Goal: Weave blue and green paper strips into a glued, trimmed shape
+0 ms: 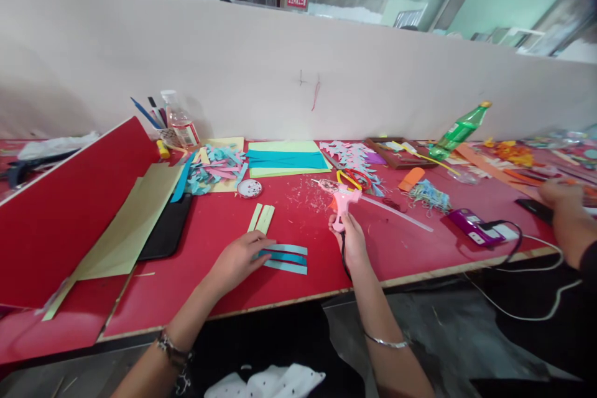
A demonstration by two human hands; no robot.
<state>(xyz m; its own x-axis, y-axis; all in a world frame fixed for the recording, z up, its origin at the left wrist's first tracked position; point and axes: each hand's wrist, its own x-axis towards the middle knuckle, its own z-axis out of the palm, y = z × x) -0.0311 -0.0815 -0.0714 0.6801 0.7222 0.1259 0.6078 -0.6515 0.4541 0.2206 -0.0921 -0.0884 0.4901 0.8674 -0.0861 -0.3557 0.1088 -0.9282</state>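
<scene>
My right hand [351,241] is closed round the handle of a pink hot glue gun [344,200], its nozzle pointing left. A long translucent glue stick [396,212] sticks out of the gun's back, and a black cord hangs from the handle. My left hand [240,261] rests over the left ends of several blue paper strips [291,258] lying side by side, fingers stretched out and slightly apart. Just beyond that hand lie pale yellow-green strips [263,219]. Whether my left fingertips pinch a strip is hard to make out.
Cut paper pieces [217,168] lie at back left near a bottle [180,121]. Scissors [352,180] lie behind the glue gun. A green bottle [459,130] leans at right, beyond a purple power box [476,228]. Another person's hand [562,193] is at far right. A red board [79,217] stands left.
</scene>
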